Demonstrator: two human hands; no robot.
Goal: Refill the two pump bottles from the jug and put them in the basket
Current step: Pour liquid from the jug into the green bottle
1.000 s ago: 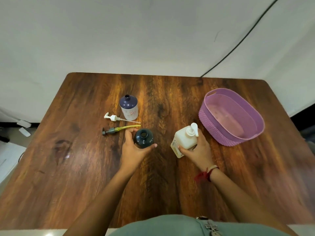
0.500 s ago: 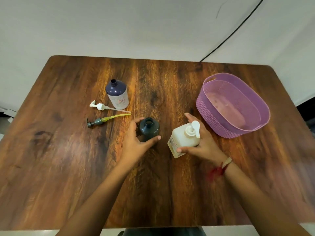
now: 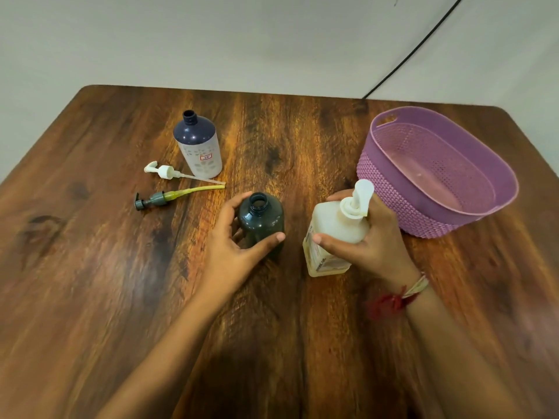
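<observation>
- The wooden table [image 3: 90, 267] carries everything; most of it sits in the far half.
- The purple basket [image 3: 390, 192] stands near the far right corner with nothing in it, so neither bottle is home yet.
- The jug [image 3: 335, 222], cream with a white pump top on it, stands upright right of centre. My right hand [image 3: 378, 246] wraps round its shoulder from the basket side, thumb across the front.
- The purple-topped bottle [image 3: 198, 146] stands uncapped toward the far left, well apart from my hands.
- The dark bottle [image 3: 263, 219] stands at the centre, neck open. My left hand [image 3: 230, 255] cups it loosely, thumb on the near side and fingers behind. It is a steadying hold, not a tight one.
- The grey pump with the yellow tube [image 3: 169, 196] and the white pump [image 3: 165, 171] lie flat just beside the purple-topped bottle.
- I judge the step to be filling the dark bottle first. To do it well I should firm up my left grip low on the body, bring the jug's outlet right over that narrow neck, and go slowly. The neck is small, so a fast tilt would spill onto the wood.
</observation>
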